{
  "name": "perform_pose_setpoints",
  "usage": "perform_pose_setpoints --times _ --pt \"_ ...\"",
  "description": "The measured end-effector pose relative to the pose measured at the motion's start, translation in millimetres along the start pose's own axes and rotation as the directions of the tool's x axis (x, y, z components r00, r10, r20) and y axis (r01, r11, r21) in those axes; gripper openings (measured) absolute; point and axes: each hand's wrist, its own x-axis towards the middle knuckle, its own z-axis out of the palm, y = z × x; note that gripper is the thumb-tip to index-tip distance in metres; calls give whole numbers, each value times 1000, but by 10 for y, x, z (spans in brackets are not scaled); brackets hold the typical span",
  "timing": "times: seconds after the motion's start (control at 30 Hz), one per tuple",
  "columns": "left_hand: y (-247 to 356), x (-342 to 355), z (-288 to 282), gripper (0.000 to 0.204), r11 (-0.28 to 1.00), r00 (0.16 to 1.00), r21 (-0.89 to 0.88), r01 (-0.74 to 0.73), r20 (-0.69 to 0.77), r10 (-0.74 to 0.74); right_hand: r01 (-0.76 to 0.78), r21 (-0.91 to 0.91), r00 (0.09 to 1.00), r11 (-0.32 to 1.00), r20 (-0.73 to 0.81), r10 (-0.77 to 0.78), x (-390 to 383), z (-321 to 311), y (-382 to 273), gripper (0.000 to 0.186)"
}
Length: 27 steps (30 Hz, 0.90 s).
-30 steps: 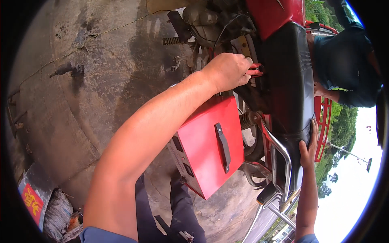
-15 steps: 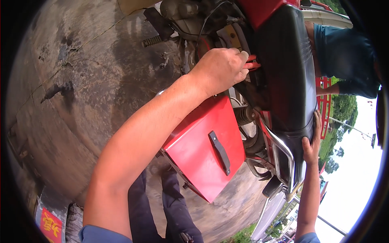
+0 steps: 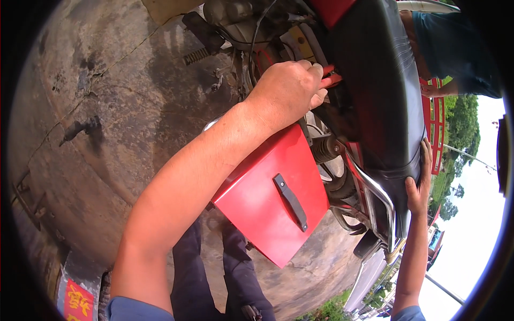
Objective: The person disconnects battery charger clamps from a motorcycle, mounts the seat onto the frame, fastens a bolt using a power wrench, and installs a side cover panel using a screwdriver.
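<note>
Well, a bright red clamp [image 3: 332, 81], perhaps.

The person near me wears short, muted slate-blue sleeves of plain cloth. The left sleeve [image 3: 138, 308] ends in a straight hem above the elbow; the right sleeve [image 3: 409, 313] matches it in colour. Below them the left forearm [image 3: 195, 163] and right forearm [image 3: 413, 257] are uncovered, and the left hand [image 3: 288, 92] and right hand [image 3: 420, 187] are bare. Dark navy, nearly black trousers [image 3: 243, 281] hang in soft creases, with a small pale, shiny detail [image 3: 250, 312] on them, too small to make out.
</note>
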Motion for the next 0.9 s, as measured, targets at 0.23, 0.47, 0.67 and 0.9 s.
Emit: perform_pose_setpoints --times 0.23,0.47,0.67,0.9 --pt "-91 -29 -111 43 993 995 -97 74 68 -68 7 11 1000 1000 6 -8 26 33 -18 101" --pt "-9 -47 -106 49 969 971 -185 165 200 -127 -5 6 1000 1000 16 5 -6 7 -4 103" --pt "-10 -46 -54 33 972 988 -175 156 11 -157 -19 20 1000 1000 16 18 24 31 -13 103" --pt "198 -46 -39 37 929 931 -135 345 175 -321 -46 -7 999 999 14 46 8 27 -4 104"
